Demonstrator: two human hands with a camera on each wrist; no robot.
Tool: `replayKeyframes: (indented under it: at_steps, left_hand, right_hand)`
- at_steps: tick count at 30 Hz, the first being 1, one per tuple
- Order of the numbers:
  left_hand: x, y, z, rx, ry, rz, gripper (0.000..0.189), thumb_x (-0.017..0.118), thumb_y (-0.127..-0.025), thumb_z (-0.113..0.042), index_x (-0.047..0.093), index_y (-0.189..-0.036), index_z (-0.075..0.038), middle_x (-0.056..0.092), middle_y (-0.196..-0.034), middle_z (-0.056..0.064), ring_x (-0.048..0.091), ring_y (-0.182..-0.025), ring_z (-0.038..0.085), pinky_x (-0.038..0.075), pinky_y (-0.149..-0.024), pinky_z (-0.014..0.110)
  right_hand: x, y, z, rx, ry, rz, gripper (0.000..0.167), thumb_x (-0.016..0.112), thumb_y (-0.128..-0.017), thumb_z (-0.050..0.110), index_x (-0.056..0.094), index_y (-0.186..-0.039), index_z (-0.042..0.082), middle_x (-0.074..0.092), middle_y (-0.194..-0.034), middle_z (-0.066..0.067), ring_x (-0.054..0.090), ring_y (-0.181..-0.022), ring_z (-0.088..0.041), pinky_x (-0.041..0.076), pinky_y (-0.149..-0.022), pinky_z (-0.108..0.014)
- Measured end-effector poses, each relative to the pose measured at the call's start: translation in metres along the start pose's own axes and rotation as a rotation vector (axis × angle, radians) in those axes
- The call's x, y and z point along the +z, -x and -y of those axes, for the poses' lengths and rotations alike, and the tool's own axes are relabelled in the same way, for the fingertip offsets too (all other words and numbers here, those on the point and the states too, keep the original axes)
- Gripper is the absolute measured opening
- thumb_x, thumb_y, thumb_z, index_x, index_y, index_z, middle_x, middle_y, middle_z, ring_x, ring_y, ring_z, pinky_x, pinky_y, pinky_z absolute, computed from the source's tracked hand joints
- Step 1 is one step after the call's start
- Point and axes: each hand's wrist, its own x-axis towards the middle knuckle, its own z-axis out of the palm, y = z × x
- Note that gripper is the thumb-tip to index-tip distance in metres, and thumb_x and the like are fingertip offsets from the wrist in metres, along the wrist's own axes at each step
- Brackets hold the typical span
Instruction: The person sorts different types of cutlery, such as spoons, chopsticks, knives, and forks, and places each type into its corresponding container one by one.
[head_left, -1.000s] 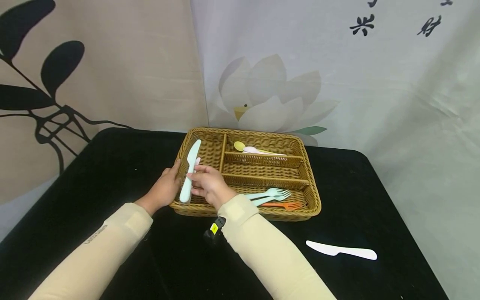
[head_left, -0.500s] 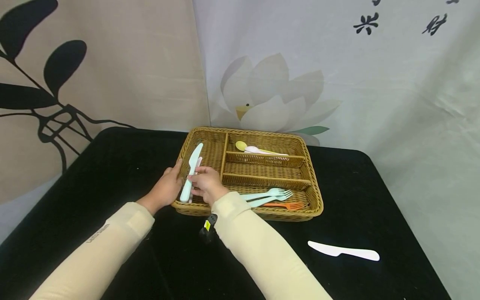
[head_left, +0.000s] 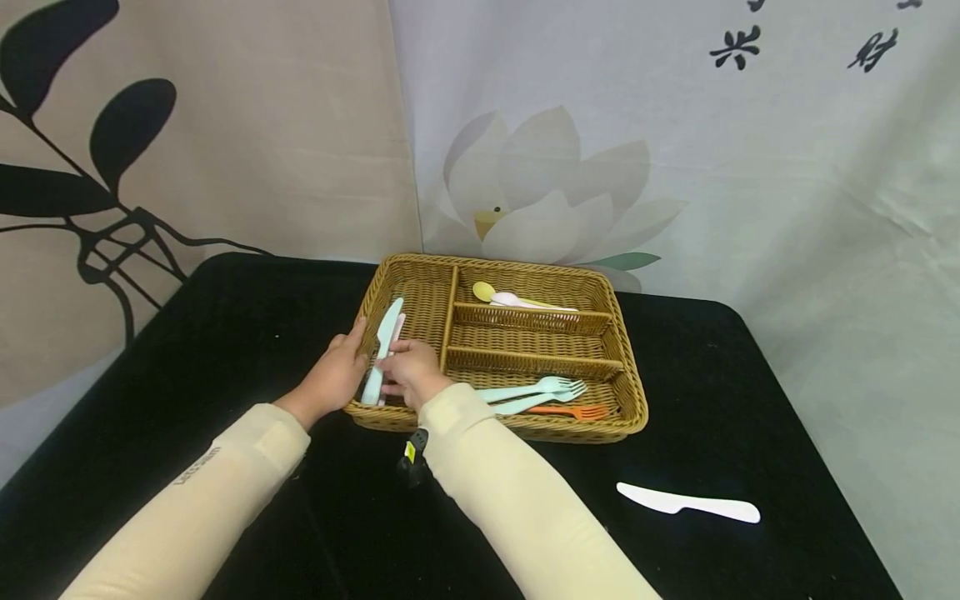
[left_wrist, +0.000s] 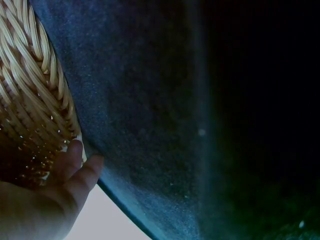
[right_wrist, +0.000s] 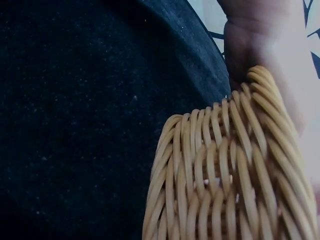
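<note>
A wicker basket [head_left: 535, 362] with dividers stands on the dark table. My left hand [head_left: 335, 367] holds its left wall, fingers along the outside and thumb at the rim; some fingertips show beside the wicker in the left wrist view. My right hand [head_left: 414, 372] reaches into the left compartment and pinches a mint-green table knife [head_left: 385, 333]. That knife slants, with its blade pointing away and handle toward the front rim. Just right of it lies a pale pink utensil [head_left: 399, 323], partly covered by my fingers. The right wrist view shows mostly basket wall, the knife hidden.
Mint forks [head_left: 551, 385] and an orange fork [head_left: 581, 412] lie in the front compartment. The back compartment holds a yellow spoon [head_left: 483, 291] and a pale pink utensil [head_left: 510, 300]. A white knife [head_left: 688, 502] lies on the table [head_left: 697, 367] at right. A printed curtain hangs behind.
My right hand has lowered the mint knife deeper into the left compartment, beside the pink utensil. The left hand stays at the basket's wall. The view has shifted slightly.
</note>
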Motion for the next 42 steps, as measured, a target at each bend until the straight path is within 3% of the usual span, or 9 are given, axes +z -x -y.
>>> replayKeyframes:
  at_steps: [8, 17, 23, 26, 34, 42]
  left_hand:
    - [0.0, 0.001, 0.0, -0.002, 0.011, 0.007, 0.06, 0.032, -0.104, -0.012, 0.001, -0.154, -0.001, 0.031, -0.134, 0.033, 0.043, -0.116, 0.041, 0.038, -0.099, 0.058]
    - [0.0, 0.001, 0.0, 0.009, 0.007, 0.003, 0.06, 0.031, -0.103, -0.011, 0.001, -0.154, -0.001, 0.032, -0.134, 0.033, 0.043, -0.115, 0.041, 0.037, -0.1, 0.058]
    - [0.0, 0.002, -0.001, -0.002, 0.013, 0.011, 0.06, 0.031, -0.104, -0.012, 0.0, -0.154, -0.002, 0.031, -0.135, 0.033, 0.042, -0.116, 0.041, 0.037, -0.1, 0.059]
    - [0.0, 0.002, 0.0, 0.0, 0.012, 0.009, 0.06, 0.031, -0.104, -0.012, 0.0, -0.154, -0.002, 0.031, -0.135, 0.033, 0.043, -0.116, 0.041, 0.036, -0.1, 0.059]
    - [0.0, 0.001, 0.0, -0.004, 0.013, 0.016, 0.06, 0.031, -0.104, -0.013, 0.001, -0.154, -0.002, 0.032, -0.134, 0.033, 0.043, -0.117, 0.042, 0.037, -0.099, 0.06]
    - [-0.001, 0.0, 0.003, 0.019, -0.006, 0.012, 0.06, 0.032, -0.104, -0.014, 0.001, -0.154, -0.002, 0.033, -0.134, 0.033, 0.045, -0.114, 0.042, 0.041, -0.095, 0.058]
  right_hand:
    - [0.001, 0.002, 0.0, 0.004, 0.014, 0.0, 0.033, 0.061, -0.087, -0.008, 0.058, -0.12, -0.002, 0.061, -0.093, -0.012, 0.06, -0.082, -0.022, 0.056, -0.073, -0.038]
    - [0.002, 0.005, 0.0, 0.004, 0.03, -0.031, 0.042, 0.054, -0.08, -0.019, 0.06, -0.119, -0.003, 0.06, -0.082, -0.009, 0.055, -0.064, -0.016, 0.05, -0.055, -0.025]
    - [0.003, 0.006, -0.001, -0.018, 0.051, -0.045, 0.037, 0.058, -0.085, -0.012, 0.061, -0.12, -0.001, 0.063, -0.088, -0.01, 0.053, -0.062, -0.014, 0.054, -0.059, -0.027]
    - [0.002, 0.006, -0.002, -0.038, 0.044, -0.044, 0.036, 0.06, -0.085, -0.009, 0.062, -0.12, 0.0, 0.066, -0.091, -0.01, 0.057, -0.066, -0.015, 0.056, -0.063, -0.03]
    - [-0.003, 0.009, 0.001, -0.079, -0.035, 0.017, 0.035, 0.061, -0.087, -0.006, 0.061, -0.122, -0.001, 0.07, -0.098, -0.014, 0.066, -0.096, -0.031, 0.057, -0.074, -0.036]
    - [-0.016, 0.021, 0.011, -0.154, -0.014, 0.1, 0.033, 0.061, -0.09, -0.002, 0.06, -0.123, -0.001, 0.069, -0.099, -0.011, 0.065, -0.101, -0.033, 0.057, -0.075, -0.036]
